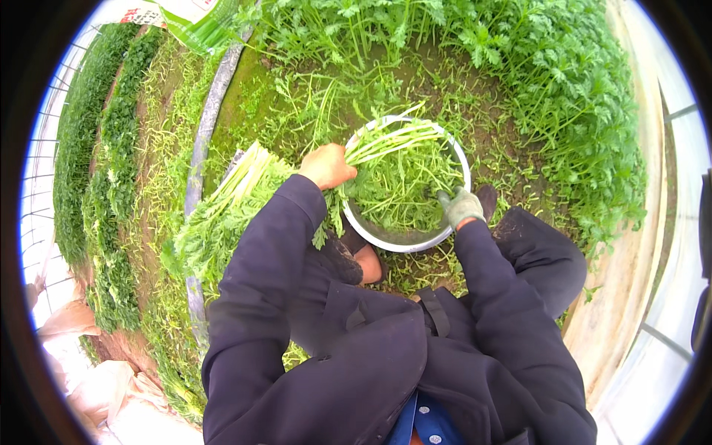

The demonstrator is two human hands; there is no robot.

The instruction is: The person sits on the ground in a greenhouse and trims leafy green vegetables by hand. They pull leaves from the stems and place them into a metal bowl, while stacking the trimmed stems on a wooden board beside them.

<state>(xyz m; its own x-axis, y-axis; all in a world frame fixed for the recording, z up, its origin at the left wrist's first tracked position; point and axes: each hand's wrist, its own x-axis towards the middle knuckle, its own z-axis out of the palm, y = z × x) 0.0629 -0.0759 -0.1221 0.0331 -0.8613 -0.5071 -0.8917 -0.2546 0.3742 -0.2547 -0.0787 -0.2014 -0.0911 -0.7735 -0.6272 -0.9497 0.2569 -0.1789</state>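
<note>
My bare left hand (328, 166) is closed round a bunch of leafy green stalks (397, 142), whose pale ends point right across the top of a round metal basin (409, 245). Loose greens (400, 194) fill much of the basin. At its right rim, my right hand (460, 206) wears a pale work glove, with its fingertips among the greens; whether they grip any cannot be told. A heap of cut greens (228, 206) lies left of my left forearm, its pale stalk ends facing up and away.
Tall leafy plants (562, 83) grow ahead and to the right. A grey hose (208, 122) runs along the left, beyond it more crop rows (111, 183). A printed bag (194, 22) lies at the top left. Plastic sheeting (634, 222) edges the right side.
</note>
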